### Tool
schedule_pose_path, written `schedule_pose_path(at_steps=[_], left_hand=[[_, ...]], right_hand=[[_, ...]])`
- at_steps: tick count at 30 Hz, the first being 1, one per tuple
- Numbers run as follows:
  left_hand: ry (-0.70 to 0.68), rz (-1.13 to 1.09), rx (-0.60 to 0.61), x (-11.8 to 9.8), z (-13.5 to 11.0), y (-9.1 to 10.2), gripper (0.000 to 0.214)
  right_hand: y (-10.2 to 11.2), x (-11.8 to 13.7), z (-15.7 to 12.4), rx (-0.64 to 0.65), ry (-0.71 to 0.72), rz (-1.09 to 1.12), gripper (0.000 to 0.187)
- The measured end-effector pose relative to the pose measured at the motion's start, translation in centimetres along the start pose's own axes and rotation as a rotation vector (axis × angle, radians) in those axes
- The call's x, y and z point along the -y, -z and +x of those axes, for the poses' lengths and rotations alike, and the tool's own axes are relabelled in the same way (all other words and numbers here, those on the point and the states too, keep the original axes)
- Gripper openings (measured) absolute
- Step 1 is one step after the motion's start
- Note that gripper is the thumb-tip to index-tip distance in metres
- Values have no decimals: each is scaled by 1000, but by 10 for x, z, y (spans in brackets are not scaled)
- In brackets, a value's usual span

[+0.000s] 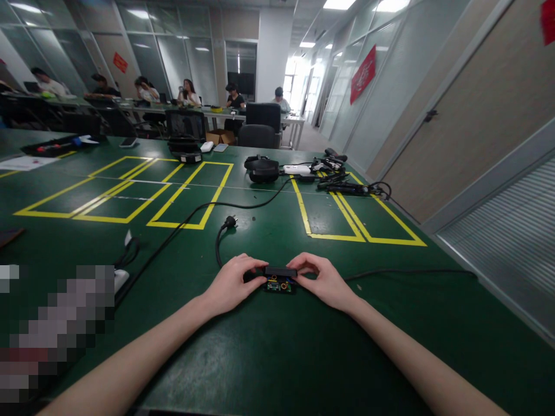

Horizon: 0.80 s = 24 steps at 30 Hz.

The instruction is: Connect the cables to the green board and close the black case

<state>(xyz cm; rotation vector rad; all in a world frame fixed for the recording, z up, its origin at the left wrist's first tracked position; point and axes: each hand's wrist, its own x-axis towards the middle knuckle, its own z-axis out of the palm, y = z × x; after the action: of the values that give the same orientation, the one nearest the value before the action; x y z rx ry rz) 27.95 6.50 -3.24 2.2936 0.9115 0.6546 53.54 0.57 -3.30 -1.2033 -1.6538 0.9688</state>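
Note:
Between my hands, low over the green table (pixel 243 346), is an opened power adapter. Its black casing half (pixel 280 271) is raised at the far side, and the circuit board (pixel 278 285) with copper-coloured coils shows on the near side. My left hand (pixel 236 283) pinches the adapter's left end with thumb and fingertips. At the opposite end, my right hand (pixel 321 280) grips it with thumb and curled fingers. A black cord (pixel 407 271) runs off to the right from behind my right hand. Beyond my left hand lies a black mains plug (pixel 229 222) on a short cord.
Yellow tape (pixel 173 225) marks rectangles on the table. Black headphones (pixel 262 169) and a heap of dark tools and cables (pixel 342 179) lie farther back. A pixelated area covers the lower left, beside a white power strip end (pixel 121 280). People sit at a far table.

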Motion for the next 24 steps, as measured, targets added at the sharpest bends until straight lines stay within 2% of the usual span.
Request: schedule_pose_path(at_steps=[3,11,18,24], left_hand=[[2,-8,3,0,0,0,26],[-103,-8,41,-1,-2,5,17],[-146,15,99,-3,-3,6,33],[-163,14,92,-3,-2,4,25]], right_hand=[[3,2,0,37,57,-35,5],[6,5,-4,134,153,-109,19],[7,7,-4,167,187,-140,19],[8,6,-5,209,226,-231,37]])
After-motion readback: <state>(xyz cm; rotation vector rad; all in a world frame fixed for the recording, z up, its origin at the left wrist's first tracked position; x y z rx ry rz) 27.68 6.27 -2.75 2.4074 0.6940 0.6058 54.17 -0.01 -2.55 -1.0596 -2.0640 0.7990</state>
